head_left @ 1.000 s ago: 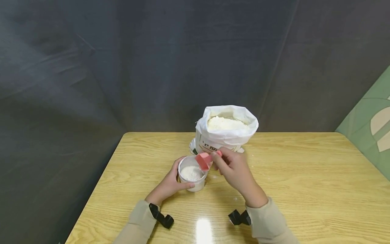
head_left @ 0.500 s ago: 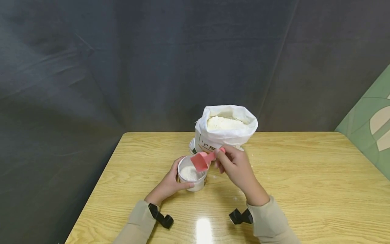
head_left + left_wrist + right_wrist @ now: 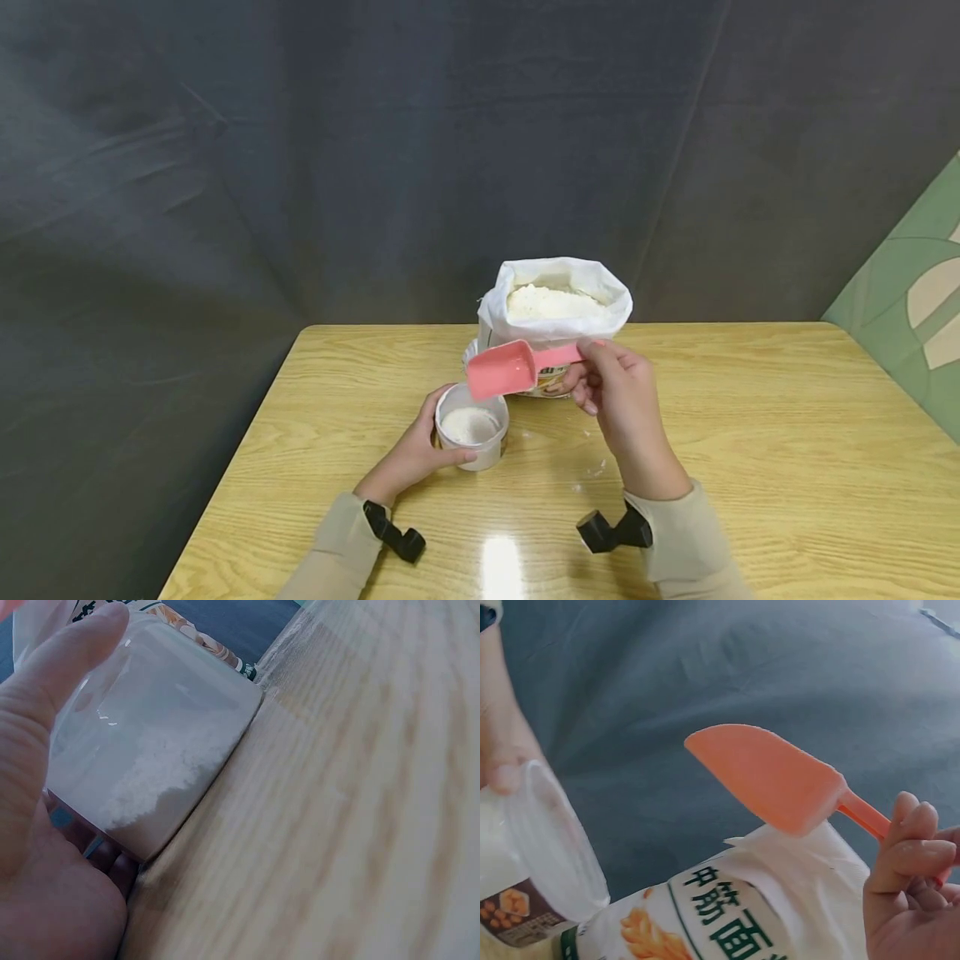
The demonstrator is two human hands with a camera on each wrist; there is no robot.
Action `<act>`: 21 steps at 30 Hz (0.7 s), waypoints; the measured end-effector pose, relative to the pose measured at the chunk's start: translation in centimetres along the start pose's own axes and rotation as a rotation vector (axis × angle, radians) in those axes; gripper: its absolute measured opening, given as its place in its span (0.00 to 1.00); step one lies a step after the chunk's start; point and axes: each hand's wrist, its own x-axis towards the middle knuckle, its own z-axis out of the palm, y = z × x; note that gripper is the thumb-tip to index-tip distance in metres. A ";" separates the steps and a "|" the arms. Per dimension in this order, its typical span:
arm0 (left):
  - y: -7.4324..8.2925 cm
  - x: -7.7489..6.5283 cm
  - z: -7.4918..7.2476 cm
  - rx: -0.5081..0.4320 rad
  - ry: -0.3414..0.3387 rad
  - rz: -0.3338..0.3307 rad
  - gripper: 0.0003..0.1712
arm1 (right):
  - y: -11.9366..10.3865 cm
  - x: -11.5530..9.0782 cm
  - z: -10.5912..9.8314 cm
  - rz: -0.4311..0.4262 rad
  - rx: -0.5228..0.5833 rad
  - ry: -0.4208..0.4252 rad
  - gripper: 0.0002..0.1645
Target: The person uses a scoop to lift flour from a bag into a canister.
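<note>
My left hand [image 3: 412, 458] grips a round translucent plastic tub [image 3: 491, 457] that stands on the table, thumb along its near side. White powder [image 3: 169, 772] covers the tub's bottom part. Raised above and right of the tub, my right hand [image 3: 626, 400] pinches the handle of a pink scoop [image 3: 501, 371]. The scoop's bowl points left, over the tub's far rim in the head view, and its inside looks bare. Behind both stands a white flour bag [image 3: 727, 915], its top rolled open, with pale flour [image 3: 555, 302] heaped inside.
Specks of white powder [image 3: 596, 468] dot the wooden table [image 3: 750, 433] near the right forearm. A dark cloth [image 3: 480, 150] hangs behind the table's back edge. At the far right is a green patterned panel [image 3: 918, 292].
My right hand has lifted and moved right and back, levelling the scoop from its downward tilt over the tub. The left hand and tub have stayed in place.
</note>
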 end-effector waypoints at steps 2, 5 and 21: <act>-0.1 0.0 0.0 0.006 0.004 -0.001 0.59 | -0.4 0.0 -0.2 -0.006 0.049 0.015 0.23; -0.2 0.2 -0.1 0.012 0.000 0.008 0.59 | -1.0 0.1 -0.7 -0.020 0.108 0.051 0.22; -0.3 0.2 0.0 0.034 0.017 0.000 0.60 | -2.7 1.0 -2.7 -0.202 0.266 0.301 0.18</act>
